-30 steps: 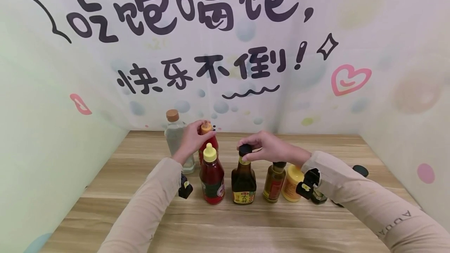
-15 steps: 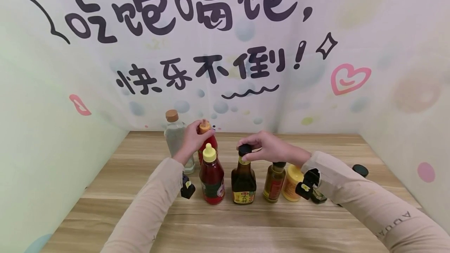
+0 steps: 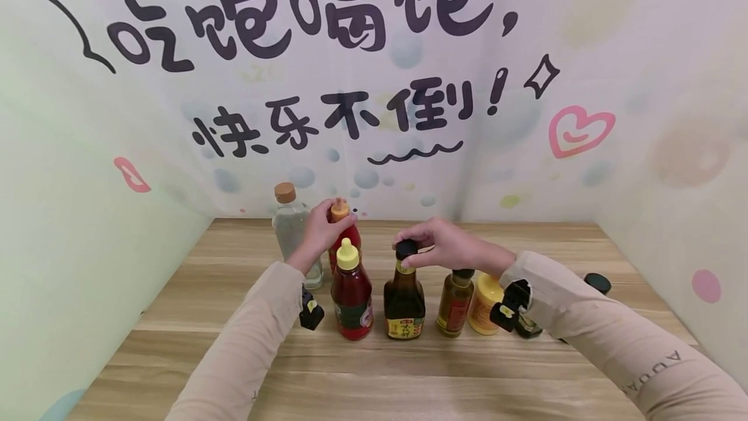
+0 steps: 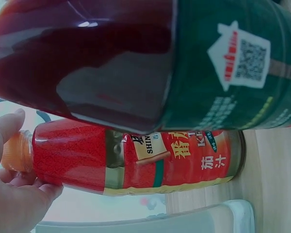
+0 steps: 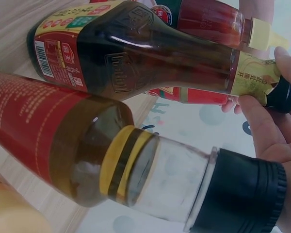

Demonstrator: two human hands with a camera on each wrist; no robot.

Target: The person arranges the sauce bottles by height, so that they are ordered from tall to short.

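My left hand (image 3: 320,229) grips a red ketchup bottle (image 4: 70,153) around its orange cap, at the back left of the group. Directly in front of that stands a dark red sauce bottle (image 3: 352,297) with a yellow nozzle cap, hiding much of the ketchup in the head view. With thumb and fingers, my right hand (image 3: 447,244) holds the black cap and neck of a dark soy sauce bottle (image 3: 404,297), which stands upright with its yellow label facing me. Beside it, below my right wrist, is a smaller oil bottle (image 5: 68,141) with a black cap (image 5: 240,194).
Left of the ketchup stands a clear bottle (image 3: 290,229) with a brown cap. A yellow-lidded jar (image 3: 485,310) is right of the oil bottle. Farther right, my right sleeve partly covers other containers, one with a dark lid (image 3: 598,283). A printed backdrop rises behind the wooden table (image 3: 374,375).
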